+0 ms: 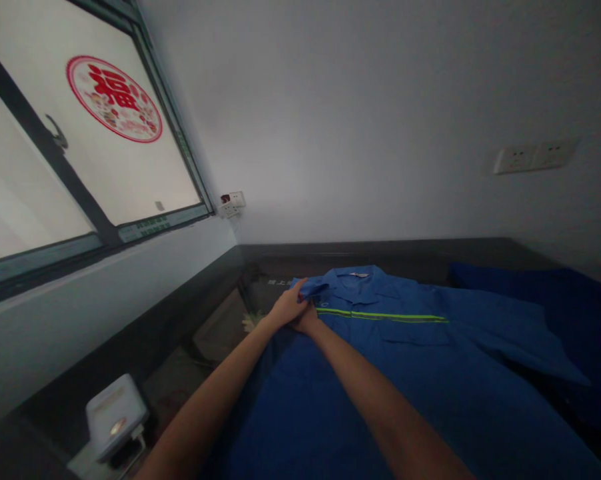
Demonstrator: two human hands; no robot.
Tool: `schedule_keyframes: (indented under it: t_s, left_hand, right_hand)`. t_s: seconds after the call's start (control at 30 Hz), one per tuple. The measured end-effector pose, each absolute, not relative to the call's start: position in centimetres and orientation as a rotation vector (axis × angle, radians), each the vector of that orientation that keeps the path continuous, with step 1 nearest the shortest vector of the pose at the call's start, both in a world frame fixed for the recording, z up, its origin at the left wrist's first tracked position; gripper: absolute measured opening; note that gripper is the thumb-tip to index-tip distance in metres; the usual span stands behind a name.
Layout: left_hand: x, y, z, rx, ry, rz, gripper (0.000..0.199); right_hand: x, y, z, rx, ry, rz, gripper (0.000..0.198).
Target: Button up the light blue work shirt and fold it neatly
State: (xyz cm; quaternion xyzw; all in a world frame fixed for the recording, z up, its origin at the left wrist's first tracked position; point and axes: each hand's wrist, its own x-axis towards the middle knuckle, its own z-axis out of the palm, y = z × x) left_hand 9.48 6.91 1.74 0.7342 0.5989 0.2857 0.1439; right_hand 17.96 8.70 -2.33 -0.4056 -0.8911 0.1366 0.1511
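Observation:
A blue short-sleeved work shirt (415, 360) lies spread out, collar at the far end, with a yellow-green stripe across the chest. My left hand (286, 308) is closed on the shirt's sleeve cloth at the left side, near the shoulder. Close against it, my right hand (306, 320) is closed on the same bunched cloth, its fingertips partly hidden. The far sleeve on the right lies stretched outward.
Darker blue cloth (580, 320) lies at the right. The dark surface (200, 280) has a raised edge along the wall. A white box-shaped device (116, 413) stands at lower left. Wall sockets (535, 157) and a window (145, 153) are beyond.

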Motion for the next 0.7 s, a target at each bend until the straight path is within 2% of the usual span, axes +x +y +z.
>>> schedule_keyframes:
  t_s: [0.27, 0.43, 0.6, 0.7]
  left_hand:
    - [9.2, 6.9, 2.2, 1.995, 1.812, 0.915, 0.058]
    - [7.9, 6.9, 2.7, 1.923, 1.788, 0.908, 0.047]
    - [4.1, 5.1, 4.1, 1.964, 1.896, 0.813, 0.037]
    - [3.6, 2.5, 3.2, 2.053, 1.888, 0.720, 0.036]
  right_hand:
    - [24.7, 10.4, 0.5, -1.337, -2.487, 0.384, 0.031]
    - [28.4, 10.4, 1.7, -1.520, -2.262, 0.286, 0.042]
    - [28.1, 8.9, 1.2, -1.322, -2.282, 0.281, 0.039]
    - [27.0, 8.0, -0.6, -1.100, -2.401, 0.284, 0.041]
